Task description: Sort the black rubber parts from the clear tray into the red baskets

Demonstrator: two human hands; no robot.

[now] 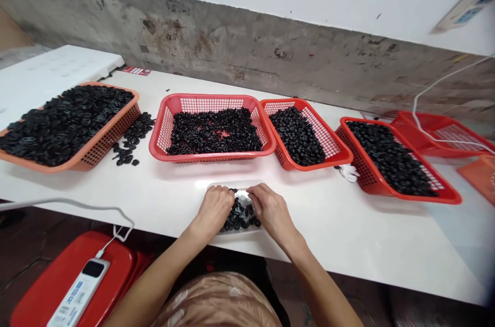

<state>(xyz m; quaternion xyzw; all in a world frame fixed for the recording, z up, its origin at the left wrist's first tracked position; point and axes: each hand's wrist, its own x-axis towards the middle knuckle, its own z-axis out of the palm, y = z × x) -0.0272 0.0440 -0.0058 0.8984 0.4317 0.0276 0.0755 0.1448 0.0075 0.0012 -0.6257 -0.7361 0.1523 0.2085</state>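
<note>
A small pile of black rubber rings (240, 215) lies in a clear shallow tray (236, 185) near the table's front edge. My left hand (214, 207) rests on the left side of the pile with its fingers curled. My right hand (271, 210) rests on the right side, its fingers bent and pinched at the pile's top. Whatever either hand grips is too small to make out.
On the white table (348, 224) stand an orange basket (101, 142) of flat black rings, loose rings (133, 139) beside it, and three red baskets (212, 101) (337, 145) (406, 194) of black parts. Empty red baskets (441, 131) and a white cable (429, 87) lie right. A red stool (73, 275) holds a power strip (79, 293).
</note>
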